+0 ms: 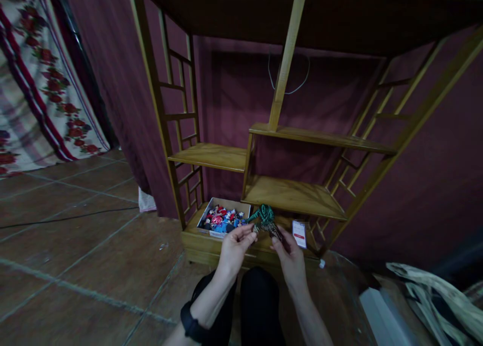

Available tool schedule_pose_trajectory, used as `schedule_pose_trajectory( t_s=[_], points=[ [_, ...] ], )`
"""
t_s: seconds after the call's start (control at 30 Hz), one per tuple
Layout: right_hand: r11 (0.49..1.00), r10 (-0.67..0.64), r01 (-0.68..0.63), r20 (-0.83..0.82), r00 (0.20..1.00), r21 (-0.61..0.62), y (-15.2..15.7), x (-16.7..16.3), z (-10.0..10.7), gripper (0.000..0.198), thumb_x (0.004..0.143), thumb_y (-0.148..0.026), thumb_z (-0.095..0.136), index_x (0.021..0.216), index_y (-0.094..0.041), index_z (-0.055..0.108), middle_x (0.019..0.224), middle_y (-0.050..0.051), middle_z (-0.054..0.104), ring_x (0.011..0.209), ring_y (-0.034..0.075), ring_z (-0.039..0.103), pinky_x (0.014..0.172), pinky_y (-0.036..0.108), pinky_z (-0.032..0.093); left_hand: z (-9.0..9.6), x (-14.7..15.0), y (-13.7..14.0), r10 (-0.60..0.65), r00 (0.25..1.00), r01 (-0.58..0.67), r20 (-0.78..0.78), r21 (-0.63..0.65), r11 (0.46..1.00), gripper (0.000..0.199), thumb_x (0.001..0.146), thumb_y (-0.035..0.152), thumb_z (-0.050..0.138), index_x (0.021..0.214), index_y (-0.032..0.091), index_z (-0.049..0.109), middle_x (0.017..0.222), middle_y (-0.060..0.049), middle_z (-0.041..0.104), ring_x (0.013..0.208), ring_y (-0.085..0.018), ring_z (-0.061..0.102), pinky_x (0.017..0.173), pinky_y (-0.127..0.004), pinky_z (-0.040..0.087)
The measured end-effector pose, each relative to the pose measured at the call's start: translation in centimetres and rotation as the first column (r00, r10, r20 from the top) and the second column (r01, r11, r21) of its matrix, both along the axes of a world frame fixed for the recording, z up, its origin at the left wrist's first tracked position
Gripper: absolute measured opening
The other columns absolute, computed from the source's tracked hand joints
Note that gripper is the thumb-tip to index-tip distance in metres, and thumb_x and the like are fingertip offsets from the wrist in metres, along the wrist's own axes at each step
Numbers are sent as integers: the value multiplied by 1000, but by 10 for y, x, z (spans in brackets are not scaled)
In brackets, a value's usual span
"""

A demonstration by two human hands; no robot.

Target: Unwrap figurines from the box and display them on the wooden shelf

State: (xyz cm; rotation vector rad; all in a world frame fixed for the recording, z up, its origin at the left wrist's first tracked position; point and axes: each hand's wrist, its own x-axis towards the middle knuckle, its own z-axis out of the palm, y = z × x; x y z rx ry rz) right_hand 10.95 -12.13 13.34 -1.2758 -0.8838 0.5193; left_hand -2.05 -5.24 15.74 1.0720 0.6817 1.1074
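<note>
Between my two hands is a green, shiny, twisted piece (266, 213) that looks like knotted cord or cloth, with brownish strands hanging at its lower end. My left hand (241, 239) is pinched at its left side, near a small pale end. The fingers of my right hand (287, 240) are closed on the dark brownish strands at the right. Exactly what kind of thing it is cannot be made out. Just left of it, an open cardboard box (246, 208) holds many small red, blue and black figures (221, 219) on the low shelf.
A phone (299, 234) with a lit screen lies right of my hands. The wooden shelf unit (294, 195) rises in front, its boards at several heights. Above them hangs a white cable (298, 90). At lower right are a white box (381, 311) and pale cloth (433, 290).
</note>
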Motion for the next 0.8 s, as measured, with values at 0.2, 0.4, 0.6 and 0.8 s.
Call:
schedule_pose_trajectory(
  t_s=[0.2, 0.4, 0.6, 0.8],
  points=[
    [986, -157, 166, 338, 928, 2, -11, 3, 27, 40, 76, -40, 54, 112, -24, 57, 110, 7, 58, 101, 21, 54, 89, 37, 43, 16, 3, 4, -88, 996, 90, 26, -99, 991, 40, 59, 29, 74, 93, 11, 65, 78, -8, 68, 63, -13, 60, 57, -22, 44],
    [994, -111, 108, 137, 984, 34, -2, 9, 24, 39, 74, -39, 57, 110, -23, 59, 112, 7, 60, 100, 22, 56, 88, 39, 44, 31, 9, -2, -37, 999, 37, 14, -7, 999, 35, 55, 28, 76, 85, 12, 64, 72, -4, 65, 63, -12, 59, 60, -23, 45],
    [995, 52, -29, -255, 966, 91, 11, 10, 18, 45, 66, -38, 66, 108, -22, 61, 111, 5, 63, 94, 23, 60, 78, 36, 51, 41, 19, -12, 48, 997, -38, -52, 192, 981, 30, 58, 26, 73, 83, 14, 60, 72, -1, 60, 63, -11, 54, 59, -22, 44],
    [997, 68, -55, -337, 939, 48, 17, 15, 22, 48, 64, -35, 69, 109, -21, 60, 108, 4, 65, 99, 22, 58, 83, 34, 47, 38, 25, -21, 121, 974, -39, -189, 387, 921, 22, 66, 27, 67, 84, 16, 61, 72, -1, 60, 66, -12, 54, 63, -24, 44]
  ],
)
